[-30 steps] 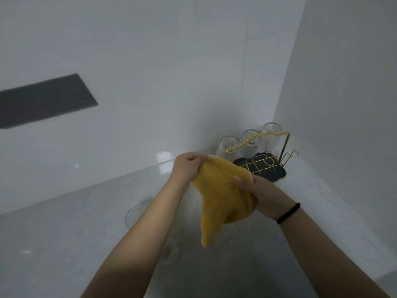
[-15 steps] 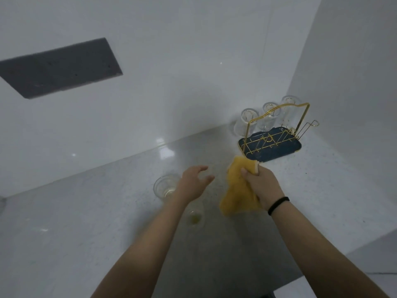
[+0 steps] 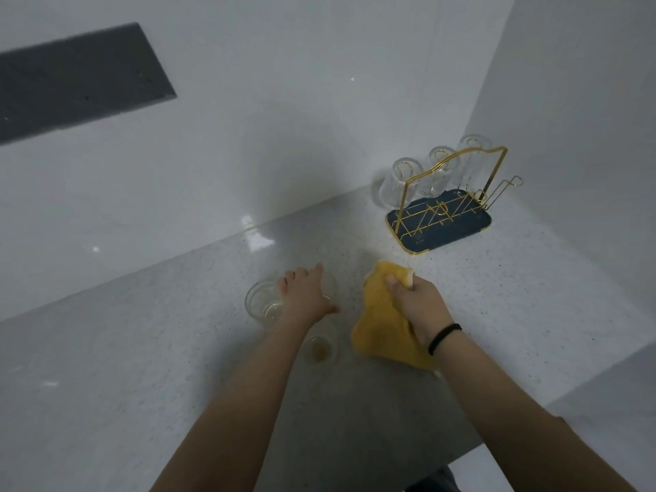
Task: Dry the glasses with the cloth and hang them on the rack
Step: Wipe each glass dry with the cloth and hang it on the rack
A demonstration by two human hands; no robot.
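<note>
Grey speckled countertop (image 3: 461, 332) tucked into a corner of plain white walls, pretty dim lighting, with one dark rectangular panel (image 3: 71, 83) on the wall up at about 10 o'clock. The glass up for drying, a ribbed clear tumbler (image 3: 264, 305), stands upright on the counter just left of centre, and the left hand (image 3: 305, 296) is over it with fingers spread, nothing gripped, reaching toward the rim as far as I can judge. Can't tell if there's a second glass hidden under the palm. Looks like a little water sitting in the tumbler's bottom, though that could be just glare. At 6 o'clock from that hand there's a smaller glass (image 3: 321, 349) with something yellowish in the base, maybe only the cloth's reflection. The right hand (image 3: 419, 307) has the yellow cloth (image 3: 383, 324) bunched in a closed fist, most of it hanging down toward the counter, so it's free to wrap whatever the left brings over. Out at 1 o'clock, well apart, is the gold wire rack (image 3: 458, 193) on its dark blue drip tray (image 3: 458, 232). Three ribbed glasses (image 3: 399, 186) are already upside down along the back row by the wall, so they drain, and the front pegs look empty for the rest.
</note>
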